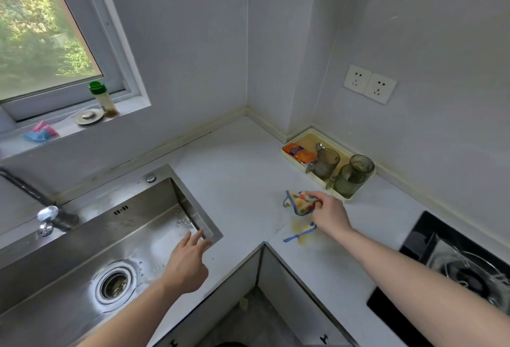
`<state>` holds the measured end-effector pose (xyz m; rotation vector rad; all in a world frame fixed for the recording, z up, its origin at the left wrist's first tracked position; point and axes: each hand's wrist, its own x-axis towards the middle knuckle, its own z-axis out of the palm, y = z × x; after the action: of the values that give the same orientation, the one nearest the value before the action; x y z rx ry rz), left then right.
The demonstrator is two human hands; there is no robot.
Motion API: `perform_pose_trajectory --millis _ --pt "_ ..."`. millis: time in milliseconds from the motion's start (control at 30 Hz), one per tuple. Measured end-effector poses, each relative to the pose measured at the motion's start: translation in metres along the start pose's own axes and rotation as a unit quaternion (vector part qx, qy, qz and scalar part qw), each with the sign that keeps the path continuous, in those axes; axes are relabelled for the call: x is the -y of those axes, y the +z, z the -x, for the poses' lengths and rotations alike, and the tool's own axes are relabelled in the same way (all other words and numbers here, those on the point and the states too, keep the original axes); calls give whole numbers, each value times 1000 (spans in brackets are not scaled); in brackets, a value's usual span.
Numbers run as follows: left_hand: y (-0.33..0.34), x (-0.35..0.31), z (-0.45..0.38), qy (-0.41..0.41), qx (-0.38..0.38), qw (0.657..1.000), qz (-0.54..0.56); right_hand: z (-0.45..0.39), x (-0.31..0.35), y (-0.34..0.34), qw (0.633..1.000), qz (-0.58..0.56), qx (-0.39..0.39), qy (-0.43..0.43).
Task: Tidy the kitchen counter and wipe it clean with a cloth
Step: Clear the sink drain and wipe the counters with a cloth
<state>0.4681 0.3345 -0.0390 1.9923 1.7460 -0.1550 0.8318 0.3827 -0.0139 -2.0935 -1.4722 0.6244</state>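
A yellow cloth (pixel 299 203) with blue trim and coloured dots hangs bunched in my right hand (pixel 329 215), just above the white L-shaped counter (pixel 242 170). Its lower end and blue edge trail down onto a yellowish stain (pixel 299 226) on the counter. My left hand (pixel 186 262) hovers with fingers apart over the right rim of the steel sink (pixel 82 258), holding nothing. A cream tray (pixel 345 196) beyond the cloth holds three green glass mugs (pixel 325 163) and an orange packet (pixel 299 152).
A faucet (pixel 36 200) stands at the sink's left. A black gas hob (pixel 452 272) sits at the right. On the window sill are a green-capped bottle (pixel 102 99), a metal sink strainer lid (pixel 89 116) and pink-blue cloths (pixel 40 132). Wall sockets (pixel 369 83) are above the tray.
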Motion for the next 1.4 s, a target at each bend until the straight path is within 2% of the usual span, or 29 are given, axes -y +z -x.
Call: perform_pose_trajectory --millis 100,200,267,367,467,533,700,967,1067,1200,1400 --pt "-1 -24 -14 12 18 1000 -20 0 -41 -42 998 14 -45 34" --pt "2 -35 -22 13 41 998 -39 5 -83 -60 995 49 -55 72" --pt "5 -38 -26 9 54 997 -53 9 -108 -57 990 92 -19 105" --pt "12 -45 -31 8 76 995 -70 16 -142 -45 977 120 91 151" --pt "17 -46 -33 3 101 991 -82 22 -167 -31 963 144 166 159" --pt "23 -43 -32 -2 117 988 -100 24 -179 -25 955 193 166 155" --pt "36 -35 -29 -15 154 980 -127 19 -198 -23 947 206 170 177" --pt "52 -34 -28 -26 163 979 -115 2 -204 -27 971 147 107 155" --pt "53 -35 -34 -25 168 979 -114 -3 -200 -45 969 157 49 183" --pt "57 -26 -39 -24 171 980 -96 -29 -184 -79 976 92 -36 193" --pt "57 -26 -35 -29 179 979 -93 -50 -162 -114 981 59 -68 171"
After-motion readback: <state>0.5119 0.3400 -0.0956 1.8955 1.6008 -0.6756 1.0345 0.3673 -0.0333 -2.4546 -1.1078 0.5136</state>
